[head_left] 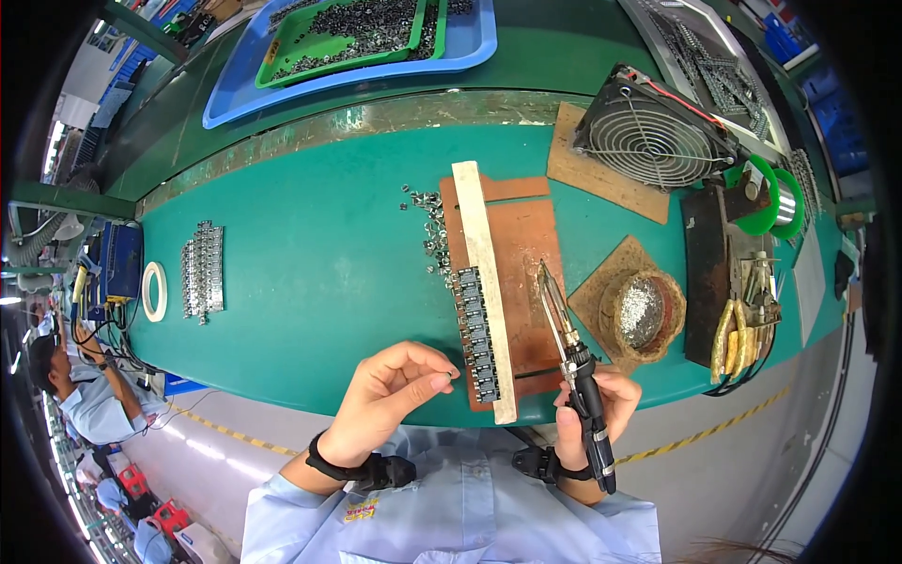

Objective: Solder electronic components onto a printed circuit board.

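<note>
My left hand (387, 399) is closed in a pinch at the near left of the brown board (526, 230), with a tiny metal piece (453, 374) between thumb and forefinger. In my right hand (615, 399) is a black soldering iron (587, 395), its tip pointing away from me over the board. A pale wooden strip (478, 230) lies lengthwise on that board. Along the strip's left side runs a row of black components (476, 334) with metal pins. Small loose metal pieces (434, 233) are scattered at the board's left edge.
Right of the board, a round pot (648, 315) holds silvery solder bits. Beyond it stand a fan (648, 136), a green solder spool (785, 202) and yellow-handled pliers (731, 343). At left lie finished-looking component strips (202, 273) and a tape roll (154, 291). A blue tray (479, 47) sits at the back; another person (94, 395) is far left.
</note>
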Demonstrator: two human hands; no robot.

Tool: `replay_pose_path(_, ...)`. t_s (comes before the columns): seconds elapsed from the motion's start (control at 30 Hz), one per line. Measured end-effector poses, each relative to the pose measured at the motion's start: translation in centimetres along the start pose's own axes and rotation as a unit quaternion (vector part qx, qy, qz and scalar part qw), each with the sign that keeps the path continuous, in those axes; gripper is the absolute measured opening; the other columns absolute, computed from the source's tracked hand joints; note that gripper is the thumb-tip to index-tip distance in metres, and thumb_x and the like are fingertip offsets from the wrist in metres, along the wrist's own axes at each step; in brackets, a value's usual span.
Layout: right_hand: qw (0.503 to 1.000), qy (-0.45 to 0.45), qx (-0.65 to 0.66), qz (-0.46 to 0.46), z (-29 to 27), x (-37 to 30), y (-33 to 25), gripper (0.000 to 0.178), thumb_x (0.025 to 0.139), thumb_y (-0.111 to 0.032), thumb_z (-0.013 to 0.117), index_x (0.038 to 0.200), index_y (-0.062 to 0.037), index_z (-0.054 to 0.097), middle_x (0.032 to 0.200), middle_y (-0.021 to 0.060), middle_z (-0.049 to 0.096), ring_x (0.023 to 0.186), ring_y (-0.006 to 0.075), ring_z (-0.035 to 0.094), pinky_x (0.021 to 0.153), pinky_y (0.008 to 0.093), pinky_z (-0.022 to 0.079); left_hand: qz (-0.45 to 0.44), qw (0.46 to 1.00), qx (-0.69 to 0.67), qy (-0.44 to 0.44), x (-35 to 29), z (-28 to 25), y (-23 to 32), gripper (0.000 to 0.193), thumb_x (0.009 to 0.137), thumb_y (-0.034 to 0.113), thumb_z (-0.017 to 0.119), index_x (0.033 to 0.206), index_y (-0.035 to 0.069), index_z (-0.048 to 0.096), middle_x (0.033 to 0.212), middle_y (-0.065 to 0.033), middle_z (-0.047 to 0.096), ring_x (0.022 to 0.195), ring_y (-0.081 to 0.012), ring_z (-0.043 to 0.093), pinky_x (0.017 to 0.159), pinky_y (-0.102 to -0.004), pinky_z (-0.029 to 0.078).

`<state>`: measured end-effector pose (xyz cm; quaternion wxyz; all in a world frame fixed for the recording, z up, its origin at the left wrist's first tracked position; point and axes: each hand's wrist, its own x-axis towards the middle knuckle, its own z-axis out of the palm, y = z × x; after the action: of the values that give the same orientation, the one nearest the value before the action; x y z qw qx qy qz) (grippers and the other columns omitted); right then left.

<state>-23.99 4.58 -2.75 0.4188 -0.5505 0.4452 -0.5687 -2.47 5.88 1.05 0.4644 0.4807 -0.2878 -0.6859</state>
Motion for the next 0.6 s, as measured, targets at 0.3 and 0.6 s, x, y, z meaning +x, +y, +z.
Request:
replay_pose_path(0.3, 1.0, -0.006, 0.002, 0.0, -0.2, -0.2, 0.2, 0.051, 0.072, -0.025, 0.068, 0.106, -0.0038, 0.036, 0.089, 0.0119, 0.048, 0.063, 0.0126, 0.049, 0.055, 0.0216, 0.042, -0.004, 1.0, -0.011, -0.009, 0.6, 0.8, -0.1, 0.014, 0.085, 0.003, 0.053, 0.098, -0.001, 0.049, 0.091, -0.0057, 0.057, 0.085, -0.0096, 0.055, 0.076, -0.023, 0.044)
replay_pose_path(0.6, 1.0, -0.027, -0.004, -0.007, -0.5, -0.1, 0.5, 0.05, 0.073, -0.023, 0.067, 0.106, -0.004, 0.035, 0.087, 0.0124, 0.048, 0.062, 0.0123, 0.049, 0.057, 0.0219, 0.041, 0.076, 0.994, 0.07, 0.026, 0.6, 1.9, -0.9, 0.017, 0.083, -0.004, 0.053, 0.097, 0.0, 0.044, 0.087, -0.0056, 0.056, 0.083, -0.0097, 0.054, 0.075, -0.0229, 0.043)
